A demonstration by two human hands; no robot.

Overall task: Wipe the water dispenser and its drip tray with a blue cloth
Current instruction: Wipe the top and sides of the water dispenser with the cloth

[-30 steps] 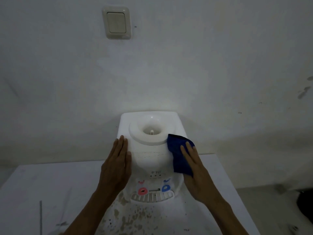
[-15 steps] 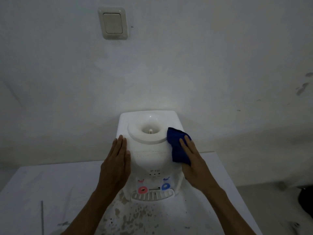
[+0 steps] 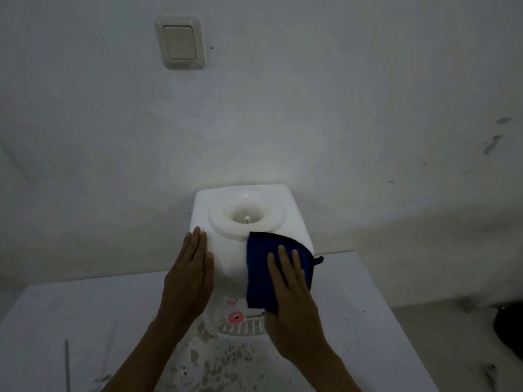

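Observation:
A small white water dispenser [image 3: 229, 250] stands on a white table against the wall, its round bottle socket open at the top. My left hand [image 3: 189, 275] lies flat against the dispenser's left side, fingers together. My right hand [image 3: 291, 306] presses a dark blue cloth [image 3: 261, 267] flat onto the front and right of the dispenser. The cloth covers the right tap. A red tap [image 3: 235, 317] shows below it, above the slotted drip tray [image 3: 240, 327], whose right end is hidden by my right hand.
The white table [image 3: 85, 321] has brown stains in front of the dispenser and a thin dark line at the left. A light switch [image 3: 180, 42] sits high on the wall. The floor and a dark object [image 3: 509, 323] lie to the right.
My right hand has slid the blue cloth from the dispenser's right side round onto its front, covering the blue tap. My left hand has stayed on the left side.

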